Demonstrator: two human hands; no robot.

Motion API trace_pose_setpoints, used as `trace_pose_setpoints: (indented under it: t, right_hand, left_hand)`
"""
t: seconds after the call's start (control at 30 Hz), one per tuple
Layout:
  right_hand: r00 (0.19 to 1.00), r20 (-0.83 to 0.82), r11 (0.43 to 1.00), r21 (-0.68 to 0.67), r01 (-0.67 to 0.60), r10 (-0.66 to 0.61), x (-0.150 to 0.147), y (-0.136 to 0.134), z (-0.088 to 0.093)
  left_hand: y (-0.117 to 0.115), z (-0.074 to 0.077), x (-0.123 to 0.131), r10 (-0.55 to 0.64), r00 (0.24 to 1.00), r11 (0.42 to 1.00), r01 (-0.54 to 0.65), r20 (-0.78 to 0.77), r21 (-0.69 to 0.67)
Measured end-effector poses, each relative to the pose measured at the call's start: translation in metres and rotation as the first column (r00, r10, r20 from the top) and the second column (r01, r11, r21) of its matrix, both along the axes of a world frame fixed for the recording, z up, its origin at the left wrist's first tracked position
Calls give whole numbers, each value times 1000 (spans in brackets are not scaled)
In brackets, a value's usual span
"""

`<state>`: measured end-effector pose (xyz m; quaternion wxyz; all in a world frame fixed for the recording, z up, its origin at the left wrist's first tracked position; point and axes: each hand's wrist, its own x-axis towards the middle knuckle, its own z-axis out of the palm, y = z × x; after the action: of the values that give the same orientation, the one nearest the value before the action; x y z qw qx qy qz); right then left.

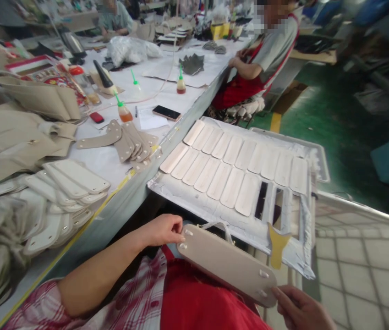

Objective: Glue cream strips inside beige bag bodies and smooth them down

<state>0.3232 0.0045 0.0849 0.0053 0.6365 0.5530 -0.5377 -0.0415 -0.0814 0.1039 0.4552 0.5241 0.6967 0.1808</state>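
Across my lap lies a long beige leather bag panel (227,263) with rounded ends and small white tabs near its corners. My left hand (167,229) has its fingers closed at the panel's left end. The right end is pinched between the thumb and fingers of my right hand (300,307). A thin strap with metal fittings (227,233) shows along the panel's far edge; the underside is hidden. Just beyond, a covered board (201,204) carries two rows of pale oblong pieces (215,178). A yellow scraper (278,246) rests at the board's near right edge.
Left on the long table (122,158) are stacked beige panels (67,183), several leather straps (132,142), glue bottles with green tips (124,111) and a phone (167,112). A co-worker (266,59) in a red apron sits beyond the board. A tiled surface (362,256) extends at right.
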Motion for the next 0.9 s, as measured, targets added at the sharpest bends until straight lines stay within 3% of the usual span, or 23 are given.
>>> trace_pose_setpoints:
  t: [0.1, 0.2, 0.27, 0.37, 0.47, 0.6, 0.77, 0.9]
  right_hand:
    - [999, -33, 999, 47, -12, 14, -2, -4, 7]
    - [997, -75, 996, 89, 20, -14, 1, -2, 4]
    - [995, -93, 993, 109, 41, -31, 4, -1, 0]
    - [995, -94, 989, 141, 40, -26, 8, -3, 1]
    - [996, -84, 981, 192, 3, 14, 10, -5, 2]
    - [987, -159, 986, 165, 6, 21, 15, -4, -4]
    - [987, -151, 988, 153, -27, 51, 20, -1, -12]
    - [990, -87, 973, 213, -91, 112, 21, 2, -7]
  left_hand:
    - [-2, 7, 10, -64, 971, 993, 84, -232, 78]
    - [8, 4, 32, -112, 907, 944, 225, -405, 243]
    - [19, -1, 62, -166, 899, 878, 322, -405, 354]
    - [35, -12, 122, -327, 880, 734, 466, -343, 495]
    - [49, -28, 170, -462, 811, 634, 585, -358, 506]
    - [57, -41, 192, -491, 764, 639, 643, -419, 423]
    - [56, -38, 194, -467, 758, 645, 645, -456, 410]
    - [55, -37, 198, -457, 743, 632, 658, -488, 409]
